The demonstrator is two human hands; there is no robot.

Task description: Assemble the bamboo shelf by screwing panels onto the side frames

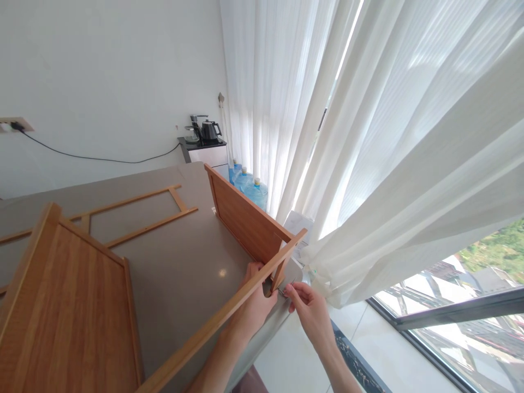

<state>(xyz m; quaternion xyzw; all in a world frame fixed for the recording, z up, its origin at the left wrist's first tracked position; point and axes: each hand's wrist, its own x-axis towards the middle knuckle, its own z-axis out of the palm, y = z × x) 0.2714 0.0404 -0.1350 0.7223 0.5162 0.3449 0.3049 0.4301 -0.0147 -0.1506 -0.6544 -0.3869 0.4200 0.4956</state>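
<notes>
A wooden panel (248, 221) stands on edge near the right end of the grey table, joined at its near end to a short upright and a long wooden rail (229, 312). My left hand (254, 305) reaches under the rail, its fingers curled around the lower corner of the wooden frame (279, 273). Beside that corner, my right hand (310, 307) pinches a small thin metal piece (282, 292) between thumb and forefinger. Its exact kind is too small to make out. At the left, a larger wooden panel (77, 305) rises from the table.
A ladder-like wooden frame (151, 225) lies flat on the grey tabletop (184, 284). Behind the table, a kettle (210, 130) sits on a small cabinet (207, 155), with blue water bottles (256, 192) near it. White curtains (368, 136) hang at the right, close to the table's corner.
</notes>
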